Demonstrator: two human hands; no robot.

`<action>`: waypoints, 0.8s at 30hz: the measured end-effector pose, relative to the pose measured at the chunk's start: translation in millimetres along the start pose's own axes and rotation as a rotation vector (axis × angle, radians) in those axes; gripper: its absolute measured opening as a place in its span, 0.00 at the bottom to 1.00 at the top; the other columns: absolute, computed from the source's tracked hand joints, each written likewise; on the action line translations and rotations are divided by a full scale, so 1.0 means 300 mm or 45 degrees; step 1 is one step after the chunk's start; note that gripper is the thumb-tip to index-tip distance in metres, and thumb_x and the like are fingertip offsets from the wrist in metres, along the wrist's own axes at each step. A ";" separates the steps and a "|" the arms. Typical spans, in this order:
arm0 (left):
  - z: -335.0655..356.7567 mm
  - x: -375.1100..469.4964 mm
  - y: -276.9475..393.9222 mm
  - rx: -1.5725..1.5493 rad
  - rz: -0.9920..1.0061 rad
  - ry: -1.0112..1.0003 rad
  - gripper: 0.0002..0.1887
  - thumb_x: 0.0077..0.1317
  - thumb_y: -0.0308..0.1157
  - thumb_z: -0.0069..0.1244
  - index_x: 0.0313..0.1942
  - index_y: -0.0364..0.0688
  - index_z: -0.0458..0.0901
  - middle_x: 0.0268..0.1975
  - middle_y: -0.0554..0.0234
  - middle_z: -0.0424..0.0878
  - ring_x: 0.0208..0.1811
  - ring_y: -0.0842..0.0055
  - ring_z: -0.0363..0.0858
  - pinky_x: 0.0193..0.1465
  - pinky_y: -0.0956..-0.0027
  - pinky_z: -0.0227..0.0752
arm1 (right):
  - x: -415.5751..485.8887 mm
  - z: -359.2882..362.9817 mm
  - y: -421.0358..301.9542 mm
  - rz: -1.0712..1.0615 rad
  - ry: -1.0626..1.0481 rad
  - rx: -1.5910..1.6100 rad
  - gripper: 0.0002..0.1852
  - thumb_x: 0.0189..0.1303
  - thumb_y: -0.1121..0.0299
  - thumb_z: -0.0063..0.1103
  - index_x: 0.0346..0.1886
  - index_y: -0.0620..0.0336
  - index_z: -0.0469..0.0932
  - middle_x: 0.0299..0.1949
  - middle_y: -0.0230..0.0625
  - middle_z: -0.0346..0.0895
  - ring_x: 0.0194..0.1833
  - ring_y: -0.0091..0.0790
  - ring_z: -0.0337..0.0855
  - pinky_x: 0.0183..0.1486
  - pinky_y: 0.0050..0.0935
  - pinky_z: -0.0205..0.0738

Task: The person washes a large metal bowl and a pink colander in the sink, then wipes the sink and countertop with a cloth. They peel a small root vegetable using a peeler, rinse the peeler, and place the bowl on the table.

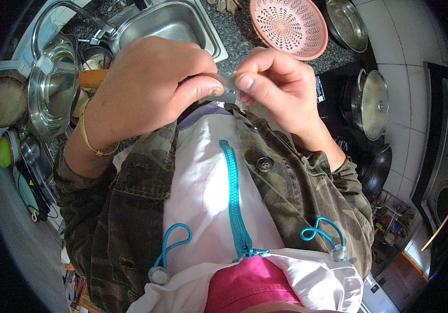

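Note:
My left hand, with a yellow bracelet at its wrist, is closed on a thin grey shiny piece in front of my chest. The thumb and fingertips of my right hand pinch the piece's other side, close to the left thumb. Whether it is plastic film or a metal blade cannot be told, as the fingers hide much of it. An orange-brown, wood-like piece shows behind the left hand; its link to the grey piece is hidden.
Beyond my hands are a steel sink and a pink colander on the granite counter. A glass bowl stands left. At right, a lidded pot stands on the black hob, with a dark pan nearer and a metal pan farther back.

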State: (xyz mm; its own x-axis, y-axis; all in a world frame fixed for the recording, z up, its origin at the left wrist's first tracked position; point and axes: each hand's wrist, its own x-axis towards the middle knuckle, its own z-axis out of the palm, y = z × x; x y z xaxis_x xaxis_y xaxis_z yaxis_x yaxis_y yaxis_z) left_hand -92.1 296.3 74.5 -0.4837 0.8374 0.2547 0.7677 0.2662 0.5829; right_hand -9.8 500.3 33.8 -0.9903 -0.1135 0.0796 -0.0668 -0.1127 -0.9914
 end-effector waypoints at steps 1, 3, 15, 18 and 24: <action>-0.001 -0.001 -0.001 -0.010 0.022 0.003 0.06 0.56 0.33 0.58 0.28 0.40 0.81 0.25 0.58 0.79 0.26 0.62 0.78 0.29 0.64 0.68 | 0.002 -0.005 -0.002 0.001 0.040 -0.011 0.05 0.62 0.73 0.60 0.34 0.66 0.77 0.26 0.26 0.76 0.26 0.15 0.73 0.29 0.16 0.69; -0.009 -0.004 -0.001 -0.006 0.022 -0.017 0.05 0.56 0.29 0.59 0.29 0.39 0.82 0.26 0.58 0.80 0.26 0.64 0.79 0.28 0.68 0.69 | 0.017 -0.021 -0.003 -0.028 -0.013 0.200 0.07 0.64 0.72 0.57 0.31 0.65 0.76 0.25 0.28 0.75 0.24 0.17 0.72 0.28 0.17 0.67; -0.019 0.005 0.000 -0.096 0.061 -0.042 0.04 0.55 0.26 0.59 0.28 0.37 0.81 0.24 0.60 0.80 0.24 0.69 0.79 0.27 0.70 0.68 | 0.019 -0.039 0.000 0.325 -0.252 0.474 0.08 0.59 0.75 0.62 0.40 0.67 0.81 0.27 0.33 0.81 0.26 0.20 0.80 0.27 0.17 0.75; -0.020 0.005 -0.005 -0.174 0.051 -0.074 0.04 0.54 0.26 0.59 0.28 0.37 0.81 0.25 0.60 0.80 0.24 0.69 0.79 0.27 0.70 0.68 | 0.022 -0.046 0.005 0.310 -0.305 0.491 0.08 0.59 0.76 0.62 0.40 0.68 0.81 0.27 0.34 0.81 0.26 0.22 0.81 0.27 0.18 0.76; -0.024 0.008 -0.011 -0.199 0.087 -0.134 0.05 0.54 0.26 0.59 0.28 0.37 0.81 0.25 0.60 0.80 0.25 0.68 0.78 0.29 0.69 0.68 | 0.027 -0.055 0.005 0.304 -0.366 0.502 0.08 0.57 0.77 0.64 0.40 0.69 0.81 0.27 0.36 0.81 0.26 0.23 0.82 0.28 0.19 0.77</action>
State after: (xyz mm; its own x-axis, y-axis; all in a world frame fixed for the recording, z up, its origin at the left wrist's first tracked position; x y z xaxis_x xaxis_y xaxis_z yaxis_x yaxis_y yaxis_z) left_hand -98.7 294.2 78.7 -0.3802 0.8983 0.2204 0.7187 0.1369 0.6818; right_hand -20.0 515.4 31.3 -0.8956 -0.4405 -0.0627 0.2612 -0.4064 -0.8756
